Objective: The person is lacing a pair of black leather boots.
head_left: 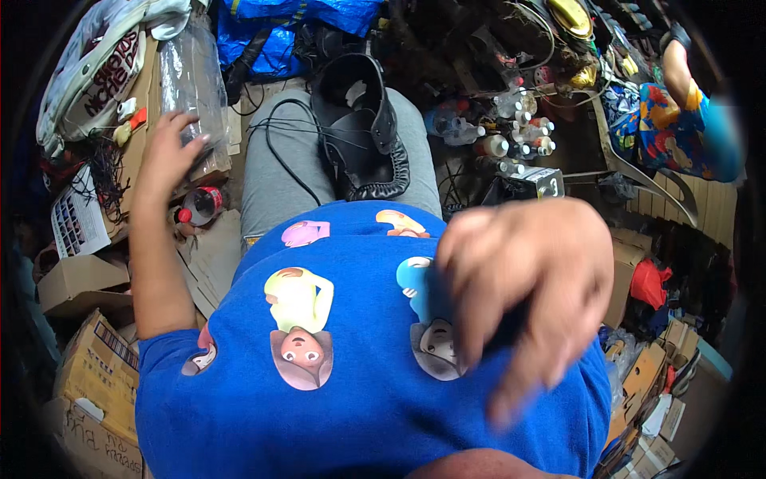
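A black lace-up boot (355,128) lies across my lap, its shaft opening toward the far side. Loose black laces (299,120) trail from it over my grey trousers. My left hand (171,152) reaches out on the left, fingers apart and holding nothing. It is over the near end of a clear plastic wrap (191,80) on a cardboard strip; I cannot tell whether it touches. Close up and blurred, my right hand (531,279) hangs in front of my blue shirt. Its fingers are bent and spread apart, with nothing visible in them; the palm is hidden.
A bottle with a red cap (203,205) lies by my left forearm. Several plastic bottles (515,132) cluster at the far right. Cardboard boxes (96,383) stack at the near left. Another person's arm (678,76) shows at the far right. A blue tarp bag (239,48) lies ahead.
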Demonstrator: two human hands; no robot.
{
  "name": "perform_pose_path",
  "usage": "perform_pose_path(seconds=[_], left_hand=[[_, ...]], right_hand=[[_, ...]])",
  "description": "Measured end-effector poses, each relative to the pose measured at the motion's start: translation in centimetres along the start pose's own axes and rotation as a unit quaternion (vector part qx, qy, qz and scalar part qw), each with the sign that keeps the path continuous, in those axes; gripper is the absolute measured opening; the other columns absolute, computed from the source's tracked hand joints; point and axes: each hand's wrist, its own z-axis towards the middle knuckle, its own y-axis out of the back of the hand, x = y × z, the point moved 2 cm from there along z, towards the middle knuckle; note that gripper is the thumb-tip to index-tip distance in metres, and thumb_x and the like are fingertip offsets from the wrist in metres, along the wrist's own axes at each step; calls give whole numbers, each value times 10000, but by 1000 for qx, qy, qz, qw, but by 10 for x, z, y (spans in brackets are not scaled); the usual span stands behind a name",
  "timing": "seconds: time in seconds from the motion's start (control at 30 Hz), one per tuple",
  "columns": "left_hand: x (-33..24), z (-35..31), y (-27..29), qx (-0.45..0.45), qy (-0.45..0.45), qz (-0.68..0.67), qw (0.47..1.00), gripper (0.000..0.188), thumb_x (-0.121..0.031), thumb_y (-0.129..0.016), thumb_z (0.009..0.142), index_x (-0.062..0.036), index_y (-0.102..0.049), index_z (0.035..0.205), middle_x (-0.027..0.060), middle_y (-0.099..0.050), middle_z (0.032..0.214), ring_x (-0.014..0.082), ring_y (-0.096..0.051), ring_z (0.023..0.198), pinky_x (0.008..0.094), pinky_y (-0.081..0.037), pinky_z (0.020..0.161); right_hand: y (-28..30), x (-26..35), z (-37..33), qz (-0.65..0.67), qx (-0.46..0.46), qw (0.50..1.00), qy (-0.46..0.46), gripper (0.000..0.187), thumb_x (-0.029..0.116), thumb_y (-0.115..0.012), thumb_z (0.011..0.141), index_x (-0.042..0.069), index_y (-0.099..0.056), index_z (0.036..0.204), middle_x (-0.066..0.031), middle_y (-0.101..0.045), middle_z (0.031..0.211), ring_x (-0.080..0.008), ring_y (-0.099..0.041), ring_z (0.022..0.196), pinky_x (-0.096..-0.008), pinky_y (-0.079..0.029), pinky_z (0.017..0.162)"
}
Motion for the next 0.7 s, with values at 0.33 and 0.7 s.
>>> perform_pose_path(seconds=[0.33,0.7], left_hand=[[-183,19,-61,130,-241,-295,915,405,-179,-710,783,-46,-547,1129,178,-610,1134,352,-593,1030,393,-468,873],[-185,45,-87,208,-221,-285,909,303,-47,-612,772,-29,-635,1073,189,-654,991,357,-628,946,399,-500,809]], right_hand=[[128,-148,-260,-546,-476,418,-549,476,374,-605,837,47,-629,1181,-185,-675,1064,-328,-650,973,-410,-489,869],[185,-174,-322,-538,-405,395,-625,503,383,-515,882,210,-496,1354,-173,-558,1292,-360,-577,1131,-421,-466,951]])
